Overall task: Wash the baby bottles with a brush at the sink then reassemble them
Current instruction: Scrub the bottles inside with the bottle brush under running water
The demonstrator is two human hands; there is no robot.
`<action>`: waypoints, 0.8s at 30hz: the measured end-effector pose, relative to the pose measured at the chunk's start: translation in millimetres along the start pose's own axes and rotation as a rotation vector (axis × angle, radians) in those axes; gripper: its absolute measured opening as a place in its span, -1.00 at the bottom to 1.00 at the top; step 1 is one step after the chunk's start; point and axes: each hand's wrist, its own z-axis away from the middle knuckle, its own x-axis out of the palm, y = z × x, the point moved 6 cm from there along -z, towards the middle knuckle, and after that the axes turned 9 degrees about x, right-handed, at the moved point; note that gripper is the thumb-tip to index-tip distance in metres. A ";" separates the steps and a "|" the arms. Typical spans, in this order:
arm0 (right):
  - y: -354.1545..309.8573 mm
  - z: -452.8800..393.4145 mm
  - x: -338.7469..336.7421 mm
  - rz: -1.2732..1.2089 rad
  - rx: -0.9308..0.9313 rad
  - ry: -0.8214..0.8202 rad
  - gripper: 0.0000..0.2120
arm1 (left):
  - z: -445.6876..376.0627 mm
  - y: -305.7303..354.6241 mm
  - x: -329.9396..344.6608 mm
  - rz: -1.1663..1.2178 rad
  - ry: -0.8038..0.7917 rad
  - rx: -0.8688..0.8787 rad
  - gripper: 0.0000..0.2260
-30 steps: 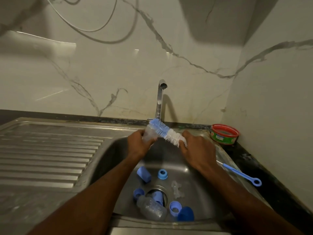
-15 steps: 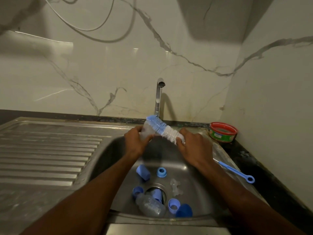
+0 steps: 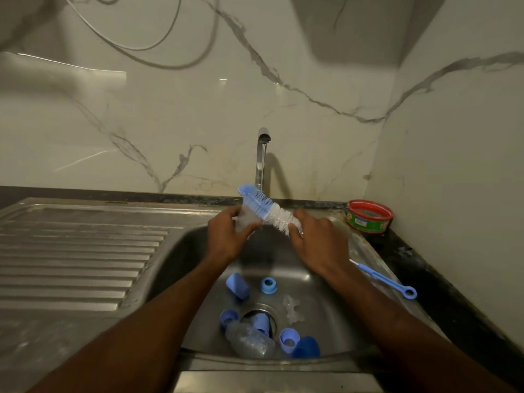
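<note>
Bottle (image 3: 246, 219) is gripped by left hand (image 3: 226, 239) fingers under the running tap (image 3: 261, 154); brush (image 3: 269, 212) is clamped in right hand (image 3: 319, 245) above the sink (image 3: 326, 307).

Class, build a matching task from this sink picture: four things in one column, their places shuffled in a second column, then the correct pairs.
1. blue-and-white bristle bottle brush
2. red-rimmed round tin
3. slim blue loop-ended brush
4. clear plastic baby bottle

a. sink's right rim
b. lying by the drain
c. counter corner
d. in the right hand

Pairs: 1-d, 2-c, 3-a, 4-b
</note>
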 end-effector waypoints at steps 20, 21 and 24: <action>5.8 -4.3 -7.4 0.047 0.069 0.032 -0.68 | 3.2 16.0 14.7 -0.004 -0.161 0.156 -0.50; 6.7 -4.1 -7.9 0.053 0.068 0.026 -0.68 | 2.6 14.3 13.3 -0.007 -0.128 0.143 -0.51; 2.8 0.1 -6.1 0.074 0.022 0.009 -0.70 | 1.4 -0.6 6.0 -0.026 -0.039 0.017 -0.57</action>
